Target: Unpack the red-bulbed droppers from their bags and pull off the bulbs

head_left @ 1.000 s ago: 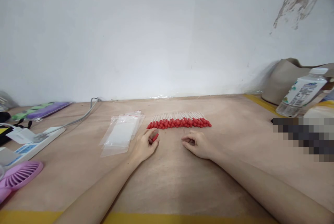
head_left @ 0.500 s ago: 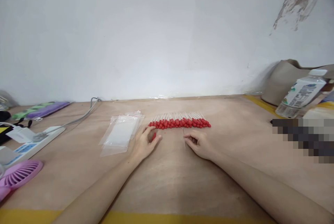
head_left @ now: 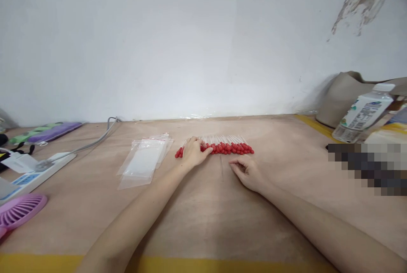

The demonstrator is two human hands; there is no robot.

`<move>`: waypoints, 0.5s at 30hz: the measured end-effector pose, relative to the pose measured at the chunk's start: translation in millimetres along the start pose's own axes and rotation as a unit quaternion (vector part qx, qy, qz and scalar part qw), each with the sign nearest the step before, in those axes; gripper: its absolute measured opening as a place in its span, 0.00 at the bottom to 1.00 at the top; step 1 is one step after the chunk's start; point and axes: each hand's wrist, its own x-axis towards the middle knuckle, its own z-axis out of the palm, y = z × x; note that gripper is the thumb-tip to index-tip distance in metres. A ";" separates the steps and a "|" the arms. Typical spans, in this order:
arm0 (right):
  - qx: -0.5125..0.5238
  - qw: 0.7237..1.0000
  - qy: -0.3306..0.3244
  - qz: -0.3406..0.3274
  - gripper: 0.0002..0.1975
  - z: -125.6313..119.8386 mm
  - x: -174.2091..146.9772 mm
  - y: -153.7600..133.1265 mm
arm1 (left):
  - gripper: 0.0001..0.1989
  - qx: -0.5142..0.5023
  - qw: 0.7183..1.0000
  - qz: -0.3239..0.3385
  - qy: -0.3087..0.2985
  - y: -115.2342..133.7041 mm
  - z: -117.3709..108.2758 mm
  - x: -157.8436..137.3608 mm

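Note:
My left hand (head_left: 193, 152) lies over the left part of a row of thin pale sticks with red heads (head_left: 227, 148). Its thumb stands apart from its fingers, and the fingertips are among the red heads, partly hidden. A few red heads show on the left of this hand. Just below the row, my right hand (head_left: 249, 171) rests on the table with curled fingers and the thumb closed against them; nothing shows in it. Beside its fingertips, a thin, faint upright line (head_left: 221, 168), perhaps a narrow clear stick, lies on the wood.
Clear zip bags (head_left: 141, 160) lie flat on the left of the row. Farther left are a power strip (head_left: 41, 175) with a grey cable and a pink fan (head_left: 23, 211). A plastic bottle (head_left: 364, 114) leans at the right, beside a grey-brown bag (head_left: 333, 101).
My left hand has moved up and right, from beside the row onto the red heads. My right hand has drawn slightly right, away from the thin line. The view has shifted slightly.

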 end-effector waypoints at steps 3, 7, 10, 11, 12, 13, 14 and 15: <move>-0.009 1.000 0.003 -0.017 0.08 -2.0 1.1 -5.7 | 0.12 -0.013 1.000 -0.015 -0.002 -4.8 2.4 3.5; -0.024 0.998 0.010 -0.052 0.08 -4.8 3.1 -12.4 | 0.10 -0.033 0.999 -0.032 0.008 -6.8 4.5 6.2; -0.034 0.997 0.019 -0.071 0.08 -5.1 3.2 -13.2 | 0.11 -0.045 0.997 -0.049 0.043 -5.4 5.8 5.3; -0.036 0.996 0.022 -0.073 0.08 -4.9 2.9 -12.9 | 0.11 -0.048 0.996 -0.055 0.059 -5.1 5.2 3.4; -0.037 0.996 0.025 -0.075 0.08 -4.6 2.4 -12.4 | 0.11 -0.051 0.994 -0.060 0.075 -5.1 3.9 0.4; -0.035 0.996 0.029 -0.077 0.08 -4.2 2.0 -11.8 | 0.11 -0.052 0.993 -0.065 0.089 -5.6 1.7 -4.0; -0.031 0.996 0.033 -0.077 0.08 -3.8 1.7 -11.3 | 0.11 -0.056 0.991 -0.065 0.101 -6.6 -1.2 -9.6; -0.027 0.996 0.040 -0.076 0.08 -3.5 1.5 -11.0 | 0.10 -0.064 0.990 -0.058 0.111 -8.2 -4.6 -16.6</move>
